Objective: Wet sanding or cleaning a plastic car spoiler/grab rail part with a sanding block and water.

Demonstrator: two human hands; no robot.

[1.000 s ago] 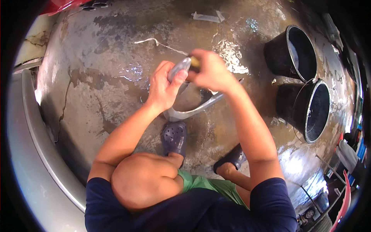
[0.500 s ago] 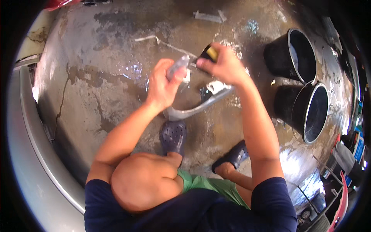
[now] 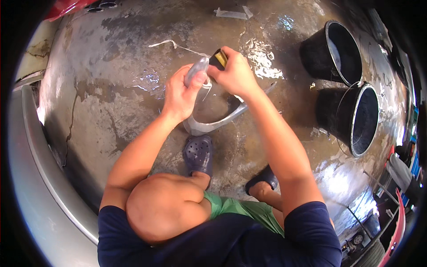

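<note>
My left hand (image 3: 179,94) grips a silver-grey curved trim piece (image 3: 197,72), its rounded tip sticking up past my thumb. Below that hand the silver piece shows again as a long curved arm (image 3: 222,123) sweeping up to the right; my hand hides where the two parts join. In my right hand (image 3: 235,73) is a small black and yellow block (image 3: 219,58), pinched between thumb and fingers right beside the silver tip. Whether the block touches the tip I cannot tell. A thin whitish strip (image 3: 178,46) runs off to the left beyond my hands.
Two black buckets (image 3: 316,58) (image 3: 334,115) stand at the right on the wet concrete floor (image 3: 111,89). A silver car panel (image 3: 49,178) curves along the left. A pale scrap of tape (image 3: 231,14) lies at the far side. Assorted gear (image 3: 400,173) crowds the right edge.
My right hand has moved left with the block, closing up to the silver tip. My left hand has stayed on the trim piece, and the view has shifted slightly.
</note>
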